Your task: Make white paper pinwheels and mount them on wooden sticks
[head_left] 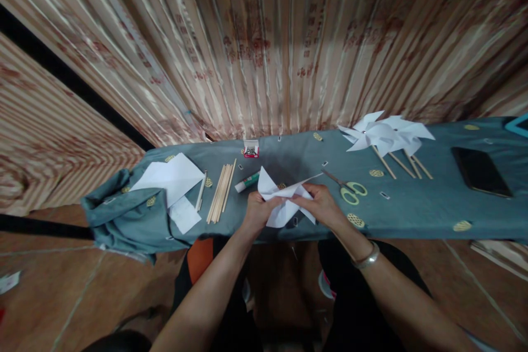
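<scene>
In the head view, the left hand (258,213) and right hand (320,204) both grasp the folded white paper (284,215), thumbs pressing near its middle. It sits at the front of the table (421,206), between the glue stick (248,182) and the scissors (342,185); whether it touches the cloth, I cannot tell. For a neat fold, I'd pin the centre with 1 thumb, bring each corner in evenly, and curve rather than crease the flaps.
</scene>
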Action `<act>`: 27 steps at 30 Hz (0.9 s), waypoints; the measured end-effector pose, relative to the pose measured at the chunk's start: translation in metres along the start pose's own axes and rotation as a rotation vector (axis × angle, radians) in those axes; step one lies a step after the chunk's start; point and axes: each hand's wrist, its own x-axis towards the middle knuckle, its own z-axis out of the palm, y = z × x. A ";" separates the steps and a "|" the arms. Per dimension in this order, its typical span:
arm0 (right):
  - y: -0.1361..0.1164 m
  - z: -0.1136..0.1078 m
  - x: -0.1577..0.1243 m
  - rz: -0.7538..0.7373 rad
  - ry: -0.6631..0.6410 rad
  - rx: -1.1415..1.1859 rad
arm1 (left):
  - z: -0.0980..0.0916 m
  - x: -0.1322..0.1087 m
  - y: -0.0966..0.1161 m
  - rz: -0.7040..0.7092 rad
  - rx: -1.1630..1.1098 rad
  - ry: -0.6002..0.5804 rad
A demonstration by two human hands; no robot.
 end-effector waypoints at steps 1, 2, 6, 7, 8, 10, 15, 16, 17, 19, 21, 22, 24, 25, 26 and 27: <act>0.000 0.000 0.000 -0.001 -0.004 -0.011 | -0.001 0.001 -0.002 0.000 -0.004 0.006; 0.001 -0.001 0.000 -0.001 -0.008 -0.018 | -0.002 0.001 -0.003 -0.002 -0.012 0.014; 0.004 -0.002 0.001 0.005 -0.026 -0.024 | -0.004 0.004 -0.009 -0.005 -0.015 0.007; 0.005 -0.002 0.001 0.002 -0.028 -0.025 | -0.004 0.004 -0.010 -0.006 -0.017 0.009; 0.006 -0.002 0.001 -0.001 -0.031 -0.027 | -0.004 0.005 -0.010 -0.007 -0.021 0.011; 0.008 -0.003 0.001 -0.004 -0.039 -0.032 | -0.004 0.005 -0.010 -0.006 -0.033 0.016; 0.009 -0.002 0.002 0.006 -0.038 -0.016 | -0.004 0.005 -0.009 0.026 -0.034 0.004; 0.009 -0.002 0.002 0.004 -0.038 -0.006 | -0.004 0.005 -0.009 0.027 -0.028 0.003; 0.009 -0.001 0.002 0.001 -0.040 0.003 | -0.004 0.005 -0.009 0.025 -0.021 0.003; 0.009 -0.001 0.002 -0.005 -0.045 0.008 | -0.005 0.005 -0.010 0.021 -0.008 0.006; 0.008 -0.002 0.001 -0.005 -0.049 -0.001 | -0.005 0.005 -0.011 0.029 -0.001 0.007; 0.008 -0.002 0.001 -0.002 -0.049 -0.005 | -0.005 0.004 -0.011 0.036 -0.002 0.005; 0.007 -0.002 0.001 0.007 -0.044 -0.005 | -0.006 0.004 -0.011 0.048 -0.007 -0.002; 0.007 -0.002 0.001 0.012 -0.041 -0.001 | -0.006 0.004 -0.011 0.052 -0.011 -0.001; 0.007 -0.002 0.001 0.016 -0.040 0.003 | -0.006 0.004 -0.011 0.052 -0.017 0.001; 0.007 -0.002 0.001 0.020 -0.041 0.006 | -0.006 0.005 -0.011 0.048 -0.025 0.004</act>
